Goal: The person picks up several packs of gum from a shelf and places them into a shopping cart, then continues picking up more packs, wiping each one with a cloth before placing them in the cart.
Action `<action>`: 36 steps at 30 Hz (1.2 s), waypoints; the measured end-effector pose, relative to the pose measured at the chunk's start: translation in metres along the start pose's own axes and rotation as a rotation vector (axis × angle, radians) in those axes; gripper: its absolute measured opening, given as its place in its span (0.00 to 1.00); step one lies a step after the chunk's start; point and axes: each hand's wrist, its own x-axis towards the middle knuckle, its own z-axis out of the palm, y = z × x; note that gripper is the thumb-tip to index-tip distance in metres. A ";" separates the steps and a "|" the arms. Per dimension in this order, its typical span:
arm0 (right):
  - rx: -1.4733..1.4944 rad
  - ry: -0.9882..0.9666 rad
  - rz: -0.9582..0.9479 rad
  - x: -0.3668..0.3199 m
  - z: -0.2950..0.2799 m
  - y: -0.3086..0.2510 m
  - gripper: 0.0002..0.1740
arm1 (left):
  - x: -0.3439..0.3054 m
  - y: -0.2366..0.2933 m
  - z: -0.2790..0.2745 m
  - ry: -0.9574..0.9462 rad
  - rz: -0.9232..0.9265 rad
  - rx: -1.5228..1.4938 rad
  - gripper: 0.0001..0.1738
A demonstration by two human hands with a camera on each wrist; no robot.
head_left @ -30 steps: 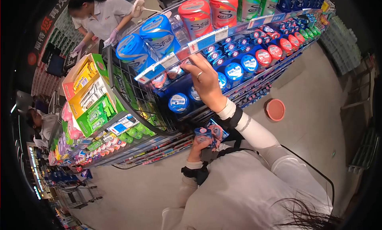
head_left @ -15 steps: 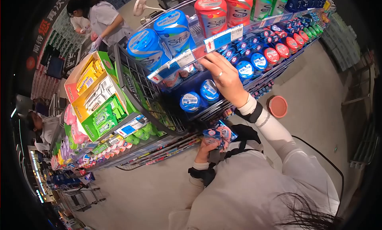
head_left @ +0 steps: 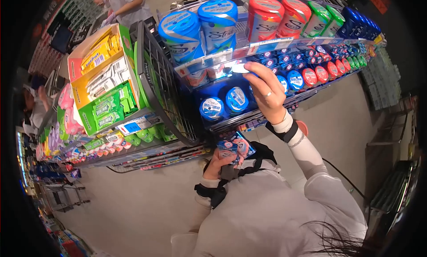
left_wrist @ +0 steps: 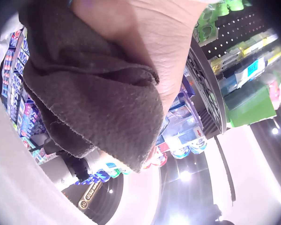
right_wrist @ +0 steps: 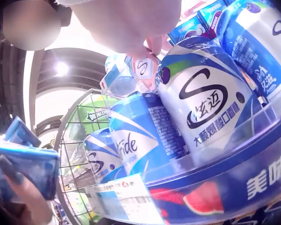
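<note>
In the head view my left hand (head_left: 215, 165) holds several gum packs (head_left: 227, 146) in blue and pink, low in front of my body. The left wrist view shows the back part of this hand (left_wrist: 147, 33), with a dark cloth (left_wrist: 93, 103) covering much of it. My right hand (head_left: 269, 97) reaches to the display's middle tier, thumb and fingers pinching a small pack (head_left: 240, 68) that gleams white in the head view. From the right wrist, the fingertips (right_wrist: 153, 44) are at a pink gum pack (right_wrist: 144, 69) behind the clear shelf edge.
Large blue gum bottles (head_left: 217, 28) and red ones (head_left: 265, 19) line the top tier. Round tubs (head_left: 238, 99) fill the tier below. A black wire basket (head_left: 167, 92) separates a carton of gum sticks (head_left: 100, 74) on the left. A person (head_left: 129, 5) stands behind the display.
The head view has shifted, sliding the shelves within the frame. A white-gleaming pack now shows at my right fingertips by the shelf strip. My left hand keeps its packs low.
</note>
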 end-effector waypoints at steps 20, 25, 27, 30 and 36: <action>0.613 -0.070 0.558 -0.014 -0.042 -0.040 0.15 | 0.000 -0.008 -0.001 0.022 0.122 -0.066 0.27; 1.008 -0.478 1.041 -0.034 -0.061 -0.067 0.17 | -0.004 0.000 0.013 0.137 0.366 0.059 0.26; 0.902 -0.545 1.079 -0.046 -0.056 -0.075 0.17 | -0.005 0.003 0.026 0.181 0.369 0.080 0.27; 0.672 -0.582 0.974 -0.051 -0.046 -0.085 0.17 | -0.002 -0.007 0.026 0.237 0.350 0.065 0.29; 0.595 -0.538 0.859 -0.063 -0.037 -0.092 0.17 | -0.004 -0.025 0.001 0.233 0.196 0.067 0.19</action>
